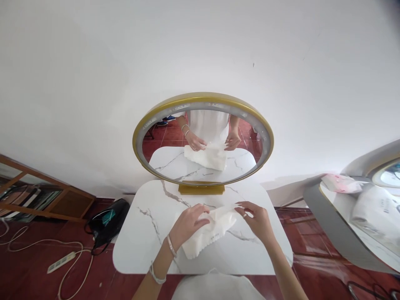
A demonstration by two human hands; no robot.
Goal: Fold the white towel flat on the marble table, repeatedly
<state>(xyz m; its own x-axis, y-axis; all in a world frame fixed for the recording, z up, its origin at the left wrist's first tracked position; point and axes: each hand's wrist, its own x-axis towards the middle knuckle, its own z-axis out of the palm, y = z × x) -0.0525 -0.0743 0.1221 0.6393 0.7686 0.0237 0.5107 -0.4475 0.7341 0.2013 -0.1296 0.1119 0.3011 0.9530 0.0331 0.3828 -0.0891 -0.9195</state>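
Note:
A white cloth (pixel 208 231) lies on the white marble table (pixel 146 241) in front of me. My left hand (pixel 187 223) rests on the cloth's left part with fingers curled, pinching its upper edge. My right hand (pixel 256 220), with a ring on one finger, pinches the cloth's upper right corner. Behind the cloth stands a round gold-framed mirror (pixel 203 139) on a gold base; it reflects both hands and the cloth.
A black bag (pixel 108 223) sits on the red floor left of the table, near a white power strip (pixel 61 262) with cable. A wooden shelf (pixel 37 196) stands far left. At right is another mirror (pixel 359 225) reflecting packages. The white wall is close behind.

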